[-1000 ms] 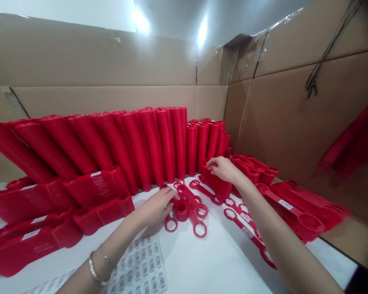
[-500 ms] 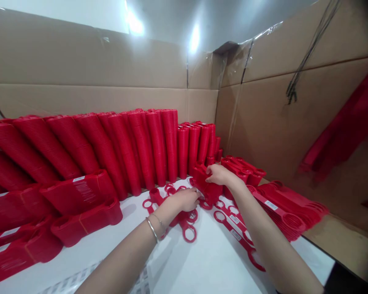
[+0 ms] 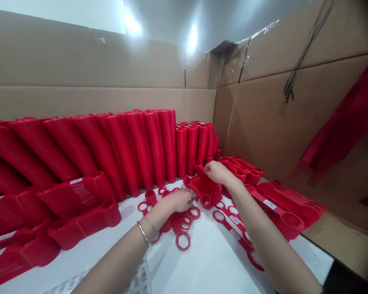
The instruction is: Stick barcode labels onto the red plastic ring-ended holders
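Note:
My right hand [image 3: 216,172] is closed at the upper edge of a red bundle of stacked ring-ended pieces [image 3: 207,190] near the table's centre. Just left of that bundle, my left hand [image 3: 182,200] lies over a loose heap of flat red ring-ended pieces [image 3: 183,241]; its fingers are bent, and what they hold is hidden. A bracelet and a bangle circle my left wrist. Right of the bundle, flat labelled red pieces [image 3: 234,234] lie on the white table beside my right forearm.
Tall red stacks [image 3: 135,151] line the back cardboard wall [image 3: 110,69]. Banded red bundles [image 3: 79,226] sit at the left. More red pieces fan out in a pile [image 3: 282,208] at the right. A printed sheet [image 3: 135,281] lies at the front of the white table [image 3: 202,261].
The bundle by my right hand has tipped, showing a ring end toward the front. My left hand has shifted slightly left, away from it, and the loose heap has spread a little.

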`<state>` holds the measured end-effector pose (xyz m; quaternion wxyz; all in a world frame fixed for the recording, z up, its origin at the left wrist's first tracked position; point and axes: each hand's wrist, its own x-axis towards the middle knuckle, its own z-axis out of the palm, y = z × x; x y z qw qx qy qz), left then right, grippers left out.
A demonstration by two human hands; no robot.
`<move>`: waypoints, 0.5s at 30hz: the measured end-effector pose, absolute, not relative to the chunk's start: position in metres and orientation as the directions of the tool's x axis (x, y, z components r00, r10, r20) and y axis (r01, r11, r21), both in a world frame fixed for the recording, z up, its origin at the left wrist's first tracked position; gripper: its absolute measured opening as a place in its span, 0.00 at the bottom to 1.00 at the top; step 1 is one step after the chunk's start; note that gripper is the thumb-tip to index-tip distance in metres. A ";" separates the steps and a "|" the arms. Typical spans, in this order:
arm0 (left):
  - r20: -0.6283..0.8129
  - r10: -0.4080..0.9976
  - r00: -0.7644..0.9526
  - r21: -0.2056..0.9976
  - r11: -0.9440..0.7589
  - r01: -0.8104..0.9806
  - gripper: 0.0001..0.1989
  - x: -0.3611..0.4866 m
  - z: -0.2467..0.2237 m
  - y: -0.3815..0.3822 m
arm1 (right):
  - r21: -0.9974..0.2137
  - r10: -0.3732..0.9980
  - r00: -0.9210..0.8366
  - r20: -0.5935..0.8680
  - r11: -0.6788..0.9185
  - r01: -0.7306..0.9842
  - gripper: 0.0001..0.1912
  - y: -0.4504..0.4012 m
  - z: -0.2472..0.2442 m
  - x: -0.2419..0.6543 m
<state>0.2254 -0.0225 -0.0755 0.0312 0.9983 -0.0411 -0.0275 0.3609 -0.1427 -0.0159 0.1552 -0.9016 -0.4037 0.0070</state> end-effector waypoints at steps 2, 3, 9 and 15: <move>-0.068 -0.078 0.995 0.069 -0.995 -0.073 0.09 0.224 -0.074 -0.020 | -0.343 0.722 0.681 0.126 -0.612 0.712 0.12 -0.153 -0.007 0.367; -0.067 -0.068 0.995 0.070 -0.996 -0.063 0.08 0.224 -0.072 -0.019 | -0.367 0.700 0.699 0.143 -0.619 0.695 0.12 -0.160 -0.003 0.371; 0.086 0.010 0.996 0.101 -0.995 0.002 0.24 0.227 -0.071 -0.040 | -0.475 0.538 0.821 0.193 -0.680 0.558 0.15 -0.190 0.006 0.397; 0.093 0.022 0.995 0.083 -0.996 0.014 0.22 0.239 -0.075 -0.066 | -0.531 0.545 0.818 0.186 -0.644 0.550 0.13 -0.192 0.002 0.401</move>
